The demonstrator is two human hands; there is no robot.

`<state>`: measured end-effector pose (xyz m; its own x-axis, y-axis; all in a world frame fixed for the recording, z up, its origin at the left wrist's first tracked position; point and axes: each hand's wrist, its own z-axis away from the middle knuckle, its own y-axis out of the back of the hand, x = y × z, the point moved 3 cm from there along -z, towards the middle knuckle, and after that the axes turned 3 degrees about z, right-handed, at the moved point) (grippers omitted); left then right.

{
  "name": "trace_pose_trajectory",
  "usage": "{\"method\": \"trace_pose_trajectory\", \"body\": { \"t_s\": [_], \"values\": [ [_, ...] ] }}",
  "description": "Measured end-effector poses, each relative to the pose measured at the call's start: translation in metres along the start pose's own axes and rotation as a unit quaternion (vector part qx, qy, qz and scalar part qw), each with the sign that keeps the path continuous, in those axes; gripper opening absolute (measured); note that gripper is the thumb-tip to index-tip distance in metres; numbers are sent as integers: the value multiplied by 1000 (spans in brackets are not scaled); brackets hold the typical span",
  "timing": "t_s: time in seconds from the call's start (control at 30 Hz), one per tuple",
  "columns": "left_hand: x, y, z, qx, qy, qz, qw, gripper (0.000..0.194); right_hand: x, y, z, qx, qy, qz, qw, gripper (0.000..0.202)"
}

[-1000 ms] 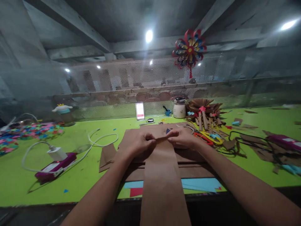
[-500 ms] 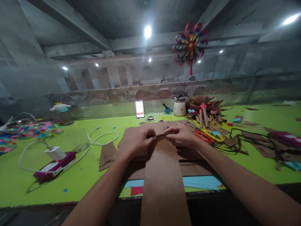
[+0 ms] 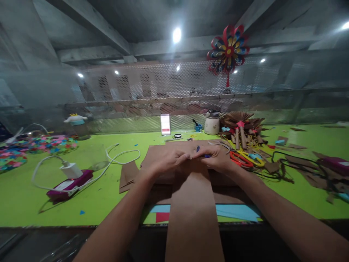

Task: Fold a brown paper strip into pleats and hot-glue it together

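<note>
At the center of my view, the fingertips of the left hand [image 3: 171, 161] are together, pinching the far end of a brown paper strip [image 3: 195, 211]. The right hand [image 3: 219, 160] meets that same end from the other side; its thumb and forefinger part around a gap showing dark blue, and I cannot tell whether their tips grip the paper. The strip runs from the fingers toward me, over the table's near edge and out of sight below.

Under both hands lie brown paper sheets [image 3: 156, 154], with light-blue paper [image 3: 238, 211] and red paper [image 3: 162, 217] nearer me on the green table [image 3: 106, 207]. To the right are red loop handles [image 3: 241, 160] and yellow ones; to the left, a purple power strip [image 3: 69, 188]. Farther back stand a lit phone [image 3: 165, 124] and a pale bottle [image 3: 212, 124].
</note>
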<state>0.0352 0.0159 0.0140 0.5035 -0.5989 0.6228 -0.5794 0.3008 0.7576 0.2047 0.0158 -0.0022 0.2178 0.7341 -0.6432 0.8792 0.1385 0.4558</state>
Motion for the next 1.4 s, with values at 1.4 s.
{"method": "trace_pose_trajectory", "body": {
  "t_s": [1.4],
  "values": [
    [23, -11, 10, 50, -1, -96, 994, 35, -3, 11, -1, -99, -57, 107, 988, 33]
  ]
}}
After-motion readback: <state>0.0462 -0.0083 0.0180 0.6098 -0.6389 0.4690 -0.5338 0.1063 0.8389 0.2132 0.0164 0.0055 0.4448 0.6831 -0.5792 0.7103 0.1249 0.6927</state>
